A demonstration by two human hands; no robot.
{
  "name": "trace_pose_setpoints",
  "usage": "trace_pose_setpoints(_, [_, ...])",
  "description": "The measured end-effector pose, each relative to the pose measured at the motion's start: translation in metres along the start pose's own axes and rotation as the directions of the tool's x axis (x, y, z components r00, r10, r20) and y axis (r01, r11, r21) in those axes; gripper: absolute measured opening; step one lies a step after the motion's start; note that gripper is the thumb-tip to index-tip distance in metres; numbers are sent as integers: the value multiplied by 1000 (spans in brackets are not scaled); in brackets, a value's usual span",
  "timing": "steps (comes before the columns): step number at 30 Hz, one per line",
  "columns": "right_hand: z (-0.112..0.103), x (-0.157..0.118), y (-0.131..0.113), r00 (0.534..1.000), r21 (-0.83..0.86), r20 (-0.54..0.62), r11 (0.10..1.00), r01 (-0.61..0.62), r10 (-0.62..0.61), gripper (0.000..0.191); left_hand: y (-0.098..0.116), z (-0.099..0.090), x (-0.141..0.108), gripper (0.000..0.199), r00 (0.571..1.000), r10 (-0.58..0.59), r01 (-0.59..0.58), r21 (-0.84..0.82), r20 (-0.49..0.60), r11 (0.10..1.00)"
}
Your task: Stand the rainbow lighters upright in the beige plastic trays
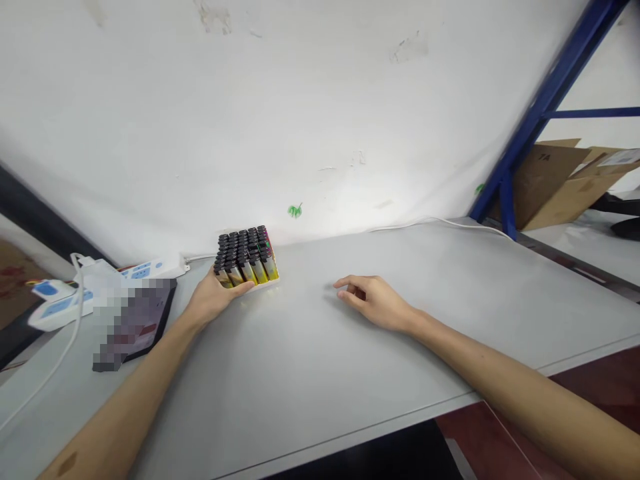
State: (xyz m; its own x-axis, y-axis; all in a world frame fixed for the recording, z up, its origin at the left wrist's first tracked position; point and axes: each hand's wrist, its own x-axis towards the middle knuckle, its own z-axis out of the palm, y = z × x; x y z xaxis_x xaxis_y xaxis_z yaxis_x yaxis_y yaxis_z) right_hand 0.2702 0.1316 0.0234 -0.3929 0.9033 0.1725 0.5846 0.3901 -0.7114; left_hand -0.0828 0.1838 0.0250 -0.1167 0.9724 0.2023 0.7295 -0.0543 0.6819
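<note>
Several lighters (245, 257) with black tops and yellow-and-silver bodies stand upright in rows in a white tray (265, 285). My left hand (213, 293) grips this tray at its left front corner, thumb along the front and the other fingers hidden behind the left side. To the right, apart from the tray, my right hand (375, 300) rests over the grey table (300, 367). Its fingers are loosely bent, with a gap between thumb and forefinger, and I see nothing in it.
Left of my left arm lie a dark tablet-like device (145, 320), partly blurred, and white power strips (155, 268) with cables. A white cable (450, 222) runs along the wall at the back right. Beyond the blue metal frame (530, 127) stand cardboard boxes (565, 180).
</note>
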Motion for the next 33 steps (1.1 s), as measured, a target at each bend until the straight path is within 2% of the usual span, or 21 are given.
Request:
trace_pose_setpoints(9, [-10, 1, 7, 992, 174, -10, 977, -120, 124, 37, -1, -11, 22, 64, 995, 12, -8, -39, 103, 999])
trace_pose_setpoints(14, [-14, 2, 11, 989, 219, -15, 966, -139, 145, 39, -1, -12, 16, 66, 994, 23, -14, -79, 108, 997])
trace_pose_setpoints(17, [-16, 3, 12, 987, 208, -34, 967, -147, 157, 39, -3, -7, 4, 78, 999, 40, -40, -145, 0, 989])
trace_pose_setpoints(20, [-17, 5, 16, 982, 120, -98, 981, -149, 161, 39, 4, -1, -13, 92, 974, 38, -78, -174, -222, 982])
trace_pose_setpoints(21, [-18, 6, 18, 980, 75, -129, 987, -144, 153, 37, 11, 1, -19, 88, 958, 67, -111, -146, -280, 983])
trace_pose_setpoints(22, [-19, 7, 20, 977, 29, -161, 990, -138, 141, 35, 19, 4, -26, 81, 908, 174, -201, -32, -381, 979])
trace_pose_setpoints(23, [-20, 8, 22, 973, -12, -190, 991, -132, 128, 33, 29, 8, -32, 73, 852, 301, -295, 82, -428, 952])
trace_pose_setpoints(25, [-22, 10, 27, 965, -73, -238, 989, -129, 108, 29, 51, 19, -44, 51, 817, 495, -450, 210, -296, 868])
trace_pose_setpoints(27, [-26, 11, 32, 951, -129, -286, 979, -160, 118, 28, 68, 36, -54, 40, 796, 606, -594, 194, -3, 781])
trace_pose_setpoints(28, [-28, 11, 34, 942, -158, -308, 969, -187, 132, 28, 74, 45, -58, 38, 776, 615, -631, 167, 144, 757])
trace_pose_setpoints(30, [-32, 12, 39, 925, -215, -342, 945, -248, 165, 29, 79, 64, -64, 37, 739, 601, -659, 138, 306, 740])
trace_pose_setpoints(33, [-35, 12, 45, 926, -284, -324, 914, -291, 194, 32, 77, 80, -69, 35, 721, 573, -651, 95, 390, 754])
